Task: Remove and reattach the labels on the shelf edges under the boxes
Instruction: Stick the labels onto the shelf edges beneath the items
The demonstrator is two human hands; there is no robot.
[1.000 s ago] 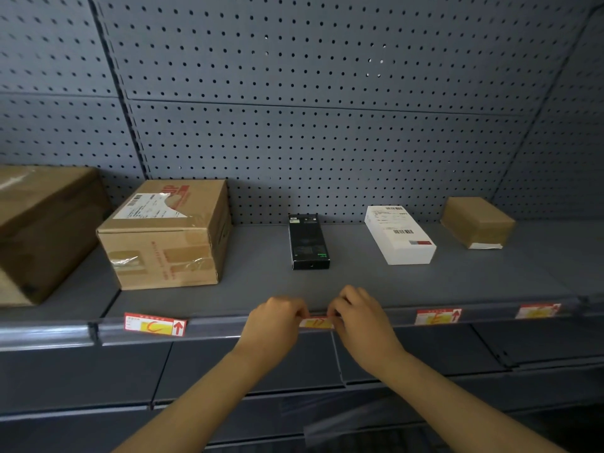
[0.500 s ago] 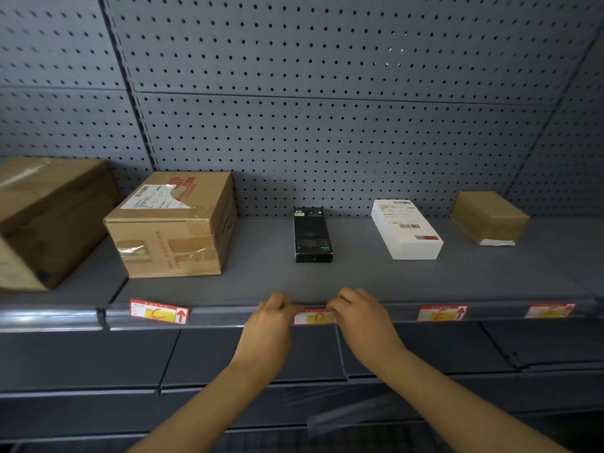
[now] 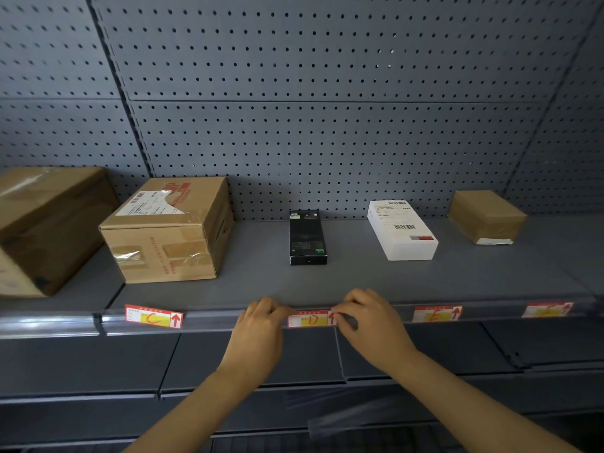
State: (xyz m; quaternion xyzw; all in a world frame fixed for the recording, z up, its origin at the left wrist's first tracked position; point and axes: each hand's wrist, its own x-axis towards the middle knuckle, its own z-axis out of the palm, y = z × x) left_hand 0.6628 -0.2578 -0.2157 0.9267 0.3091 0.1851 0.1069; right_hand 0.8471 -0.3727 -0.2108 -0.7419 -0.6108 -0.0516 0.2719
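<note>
A red and yellow label marked D (image 3: 310,319) lies along the front edge of the grey shelf (image 3: 376,282), below the black box (image 3: 307,237). My left hand (image 3: 261,331) pinches the label's left end. My right hand (image 3: 369,322) pinches its right end, covering part of the red arrow. Label C (image 3: 153,317) sits on the edge under the taped cardboard box (image 3: 170,230). Label E (image 3: 436,313) is below the white box (image 3: 402,230), and another label (image 3: 547,309) sits further right.
A large cardboard box (image 3: 42,230) stands at the far left and a small brown box (image 3: 487,215) at the back right. Grey pegboard (image 3: 310,109) rises behind the shelf. Lower grey shelves (image 3: 130,364) run beneath my arms.
Both hands have moved slightly apart along the shelf edge, so more of label D shows between them. The camera has tilted up a little.
</note>
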